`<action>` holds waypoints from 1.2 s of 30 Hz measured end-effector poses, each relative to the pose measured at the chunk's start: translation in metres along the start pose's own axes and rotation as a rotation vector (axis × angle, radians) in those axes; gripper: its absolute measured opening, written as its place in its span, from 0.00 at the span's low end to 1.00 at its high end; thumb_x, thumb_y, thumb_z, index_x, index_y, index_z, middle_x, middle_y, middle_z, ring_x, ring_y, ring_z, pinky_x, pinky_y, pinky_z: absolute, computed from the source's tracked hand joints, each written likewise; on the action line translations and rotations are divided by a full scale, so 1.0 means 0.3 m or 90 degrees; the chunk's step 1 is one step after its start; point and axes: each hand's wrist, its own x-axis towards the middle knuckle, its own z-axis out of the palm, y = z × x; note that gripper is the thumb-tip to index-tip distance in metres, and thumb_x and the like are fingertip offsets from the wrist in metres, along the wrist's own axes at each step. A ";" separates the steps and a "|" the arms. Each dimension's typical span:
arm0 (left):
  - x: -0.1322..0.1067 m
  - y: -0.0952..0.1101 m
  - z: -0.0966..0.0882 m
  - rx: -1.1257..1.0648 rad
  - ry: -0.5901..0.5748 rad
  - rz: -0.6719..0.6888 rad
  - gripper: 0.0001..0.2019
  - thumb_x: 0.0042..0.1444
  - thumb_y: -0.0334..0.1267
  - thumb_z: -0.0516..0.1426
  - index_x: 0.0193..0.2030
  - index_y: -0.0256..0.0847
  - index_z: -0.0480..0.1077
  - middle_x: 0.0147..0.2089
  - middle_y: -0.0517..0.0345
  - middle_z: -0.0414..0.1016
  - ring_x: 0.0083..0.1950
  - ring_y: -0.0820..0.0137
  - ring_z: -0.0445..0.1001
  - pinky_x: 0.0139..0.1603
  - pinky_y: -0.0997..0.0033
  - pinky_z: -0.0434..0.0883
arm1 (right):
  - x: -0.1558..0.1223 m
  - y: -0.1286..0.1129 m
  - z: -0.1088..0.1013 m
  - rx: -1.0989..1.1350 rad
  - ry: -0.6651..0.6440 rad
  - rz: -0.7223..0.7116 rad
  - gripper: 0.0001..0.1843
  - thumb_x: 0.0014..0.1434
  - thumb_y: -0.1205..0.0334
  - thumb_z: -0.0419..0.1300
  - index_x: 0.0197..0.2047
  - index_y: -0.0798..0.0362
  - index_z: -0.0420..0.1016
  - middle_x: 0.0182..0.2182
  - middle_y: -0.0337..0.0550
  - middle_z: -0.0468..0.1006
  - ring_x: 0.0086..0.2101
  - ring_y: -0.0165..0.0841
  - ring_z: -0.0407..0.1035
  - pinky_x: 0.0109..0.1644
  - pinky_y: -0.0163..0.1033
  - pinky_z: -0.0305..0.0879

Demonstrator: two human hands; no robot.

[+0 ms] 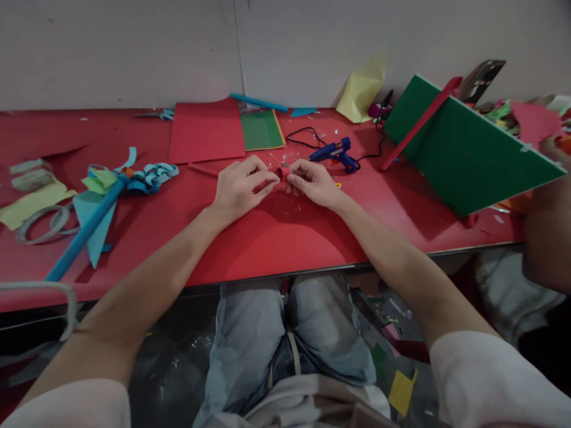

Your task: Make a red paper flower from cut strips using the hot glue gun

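Note:
Between my two hands, over the middle of the red table, is a small curled strip of red paper (282, 173). My left hand (243, 183) pinches its left side between thumb and fingers. My right hand (312, 181) pinches its right side the same way. Just beyond my right hand lies a blue hot glue gun (334, 153) with a black cord. Behind my left hand are a sheet of red paper (206, 131) and a green sheet (262, 131). Another thin red strip (203, 170) lies left of my left hand.
At left lie a blue paper tube (87, 229), a blue paper chain (154, 177) and tape rolls (40, 224). A green board (464, 151) with a red strip leans at right, beside another person's arm (546, 232). A yellow paper (363, 89) stands by the wall.

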 end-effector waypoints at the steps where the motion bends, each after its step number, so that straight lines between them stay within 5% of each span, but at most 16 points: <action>1: 0.003 -0.001 0.002 -0.032 0.008 -0.035 0.13 0.74 0.47 0.58 0.42 0.45 0.79 0.38 0.57 0.75 0.32 0.72 0.71 0.35 0.68 0.65 | 0.001 0.001 -0.002 -0.004 0.006 0.000 0.29 0.61 0.32 0.68 0.39 0.51 0.69 0.26 0.36 0.79 0.23 0.24 0.67 0.29 0.34 0.63; 10: 0.015 -0.104 0.034 -0.327 0.252 -0.333 0.24 0.72 0.65 0.51 0.37 0.48 0.65 0.31 0.61 0.66 0.24 0.74 0.61 0.26 0.66 0.61 | 0.006 0.013 -0.012 -0.036 0.026 -0.005 0.31 0.61 0.28 0.65 0.38 0.49 0.66 0.25 0.35 0.77 0.21 0.25 0.65 0.28 0.36 0.60; 15: 0.004 -0.094 0.026 -0.276 0.153 -0.357 0.30 0.74 0.66 0.49 0.28 0.45 0.64 0.24 0.61 0.64 0.24 0.73 0.63 0.28 0.67 0.63 | 0.002 -0.001 -0.006 -0.044 0.024 0.003 0.31 0.61 0.27 0.65 0.37 0.48 0.65 0.25 0.35 0.77 0.22 0.25 0.65 0.28 0.36 0.61; 24: -0.008 -0.082 0.021 -0.230 0.074 -0.335 0.21 0.70 0.59 0.60 0.45 0.44 0.84 0.38 0.55 0.85 0.26 0.75 0.74 0.30 0.72 0.69 | -0.004 -0.006 -0.002 -0.050 0.007 0.019 0.31 0.61 0.28 0.65 0.39 0.50 0.66 0.25 0.35 0.78 0.23 0.25 0.65 0.29 0.35 0.62; 30: -0.016 -0.097 0.026 -0.213 0.088 -0.325 0.20 0.59 0.60 0.69 0.35 0.44 0.82 0.38 0.55 0.87 0.30 0.72 0.77 0.31 0.72 0.71 | -0.004 -0.004 0.001 -0.070 0.026 0.020 0.23 0.63 0.40 0.68 0.39 0.50 0.68 0.26 0.35 0.77 0.23 0.25 0.66 0.29 0.35 0.63; 36: -0.015 -0.096 0.028 -0.209 0.081 -0.326 0.25 0.73 0.60 0.55 0.34 0.44 0.74 0.24 0.62 0.73 0.23 0.75 0.69 0.26 0.71 0.64 | -0.007 -0.003 0.004 -0.072 0.018 -0.003 0.15 0.61 0.51 0.69 0.41 0.51 0.70 0.27 0.34 0.78 0.23 0.25 0.66 0.31 0.36 0.64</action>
